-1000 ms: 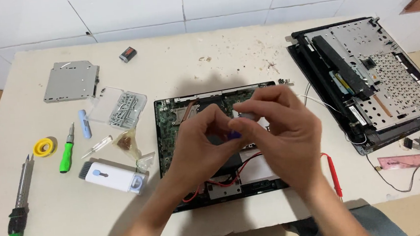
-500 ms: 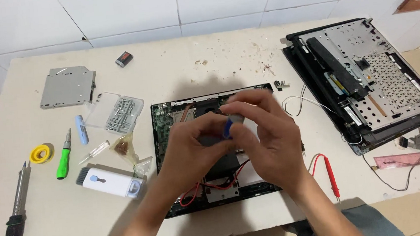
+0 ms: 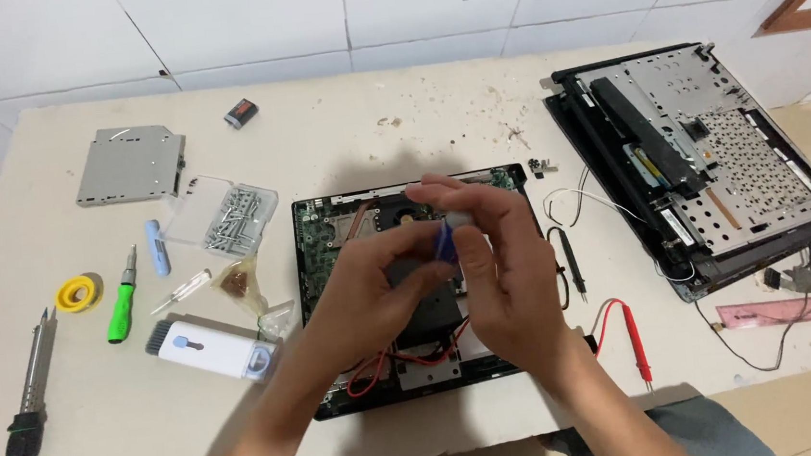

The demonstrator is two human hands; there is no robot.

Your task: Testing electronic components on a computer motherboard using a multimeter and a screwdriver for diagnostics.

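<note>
A: Head view: we find the left hand (image 3: 371, 284) and right hand (image 3: 500, 269) both pinched on a small blue part (image 3: 444, 239), raised above the opened laptop base (image 3: 329, 239), presumably to work it close to the eye.

B: We agree. Screw box (image 3: 230, 208) and green screwdriver (image 3: 122, 303) lie left on the table (image 3: 339, 117), within reach; the keyboard assembly (image 3: 708, 156) sits well apart, right.

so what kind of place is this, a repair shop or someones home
Most likely a small, informal electronics repair bench; home or shop cannot be told. An opened laptop base with its green board bare lies on a worn table, a soldering iron, a box of screws and red multimeter probes around it.
</note>
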